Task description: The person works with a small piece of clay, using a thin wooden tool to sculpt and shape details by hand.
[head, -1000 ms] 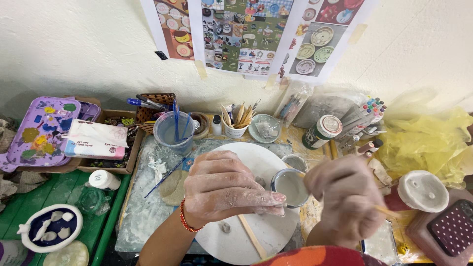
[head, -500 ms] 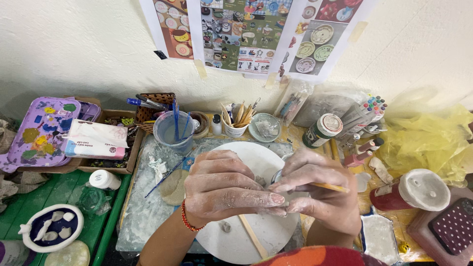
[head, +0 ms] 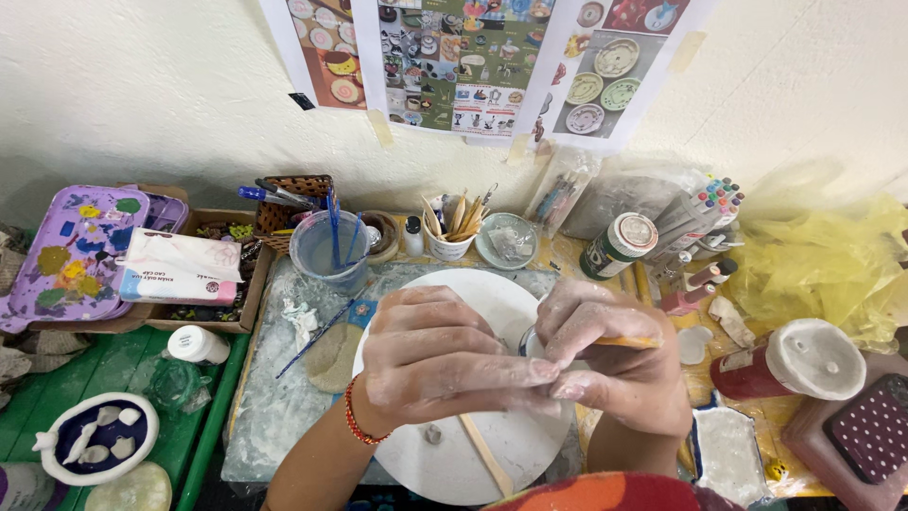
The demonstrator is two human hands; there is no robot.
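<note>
1. The left hand (head: 430, 355) lies palm down over the round white board (head: 445, 435), fingers bent and pointing to 3 o'clock. It is dusty with pale clay. Whatever it holds is hidden under the fingers, so I cannot tell if it grips something.
2. The right hand (head: 615, 364) is curled tight around a thin orange stick tool (head: 629, 342). Its fingertips touch the left fingertips.
3. A red bead bracelet (head: 355, 416) sits on the left wrist.
4. The round white board lies flat on the tabletop (head: 270, 416), under both hands. It is smooth and pale, with a small grey clay lump (head: 433, 434) and a flat wooden stick (head: 485, 454) on it at 6 o'clock from the hands.
5. A little grey cup (head: 527, 343) peeks out between the hands, mostly covered.
6. At 10 o'clock stands a clear water cup (head: 326, 251) with blue brushes in it. A thin blue brush (head: 312, 339) lies at 9 o'clock, beside a tan clay disc (head: 331, 358).
7. At 12 o'clock is a white cup of wooden tools (head: 449, 232).
8. At 3 o'clock lies a red bottle with a white cap (head: 790, 360), on its side.
9. At 9 o'clock, far off, sits a purple paint tray (head: 71, 251).
10. The hands block the middle of the board.
</note>
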